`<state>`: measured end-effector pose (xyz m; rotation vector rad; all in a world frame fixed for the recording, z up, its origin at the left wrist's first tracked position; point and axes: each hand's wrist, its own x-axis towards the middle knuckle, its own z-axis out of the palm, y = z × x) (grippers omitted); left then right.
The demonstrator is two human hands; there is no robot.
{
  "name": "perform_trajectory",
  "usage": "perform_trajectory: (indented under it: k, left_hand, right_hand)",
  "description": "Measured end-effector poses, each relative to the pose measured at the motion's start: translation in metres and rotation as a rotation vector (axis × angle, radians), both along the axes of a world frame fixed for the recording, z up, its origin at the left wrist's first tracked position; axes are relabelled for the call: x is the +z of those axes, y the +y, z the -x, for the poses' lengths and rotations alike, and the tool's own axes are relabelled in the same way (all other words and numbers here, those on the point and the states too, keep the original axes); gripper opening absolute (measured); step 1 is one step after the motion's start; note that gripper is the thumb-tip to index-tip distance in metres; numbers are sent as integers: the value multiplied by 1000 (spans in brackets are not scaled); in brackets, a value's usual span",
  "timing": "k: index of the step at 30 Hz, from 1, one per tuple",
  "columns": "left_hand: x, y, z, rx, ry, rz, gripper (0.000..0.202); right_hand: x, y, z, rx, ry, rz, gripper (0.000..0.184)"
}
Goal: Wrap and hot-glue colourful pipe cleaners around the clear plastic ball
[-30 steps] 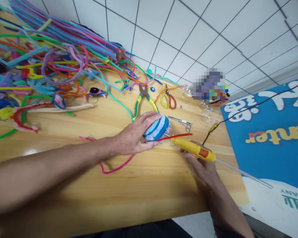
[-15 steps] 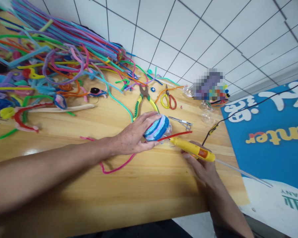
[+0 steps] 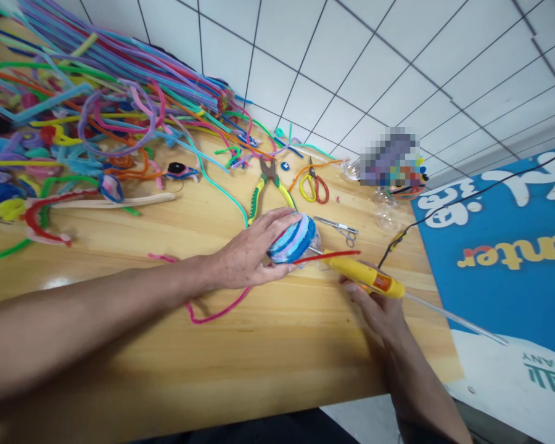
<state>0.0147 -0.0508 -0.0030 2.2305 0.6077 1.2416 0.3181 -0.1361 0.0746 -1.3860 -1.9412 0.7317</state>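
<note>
My left hand (image 3: 250, 251) is wrapped over a ball (image 3: 293, 239) covered in blue, light blue and lilac pipe-cleaner stripes, holding it on the wooden table (image 3: 268, 345). My right hand (image 3: 374, 303) grips a yellow glue gun (image 3: 363, 275), its nozzle pointing left at the lower right side of the ball. A clear glue stick (image 3: 453, 317) sticks out of the gun's back. A red pipe cleaner (image 3: 326, 255) runs from the ball rightwards just above the gun. A pink pipe cleaner (image 3: 213, 311) lies curved under my left wrist.
A big heap of coloured pipe cleaners (image 3: 97, 117) fills the table's left and back. Green-yellow pliers (image 3: 266, 185), red-yellow scissors (image 3: 314, 185) and small metal scissors (image 3: 340, 227) lie behind the ball. A black cord (image 3: 444, 209) crosses a blue poster (image 3: 504, 259) at right. Tiled wall behind.
The glue gun has tipped and shifted slightly up and right, its nozzle staying near the ball. My left hand and the ball have barely moved.
</note>
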Motion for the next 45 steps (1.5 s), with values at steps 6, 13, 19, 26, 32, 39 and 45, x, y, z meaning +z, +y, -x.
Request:
perform_trajectory:
  k: [6,13,19,26,32,39,45]
  left_hand:
    - [-2,1,0,-5,-4,1,89]
    - [-1,1,1,-5,7,-27,87]
    - [0,0,2,-7,16,-13,89]
    - [-1,2,2,-26,-10,-12,89]
    - [2,1,2,-22,13,-12,94]
    - [1,1,4,-27,23,-2,93]
    - [1,0,2,-15,15,-16,89]
  right_hand:
    - [3,0,2,65,-16,40,17]
    - [-7,-1,-2,-21,3,-3,11]
    - [-9,1,-1,-114,21,-15,16]
    - [1,0,3,4,12,44,23]
    - [-3,1,3,-129,58,46,25]
    - [-2,1,1,-34,25,45,21]
    - [-3,2,3,-125,37,36,27]
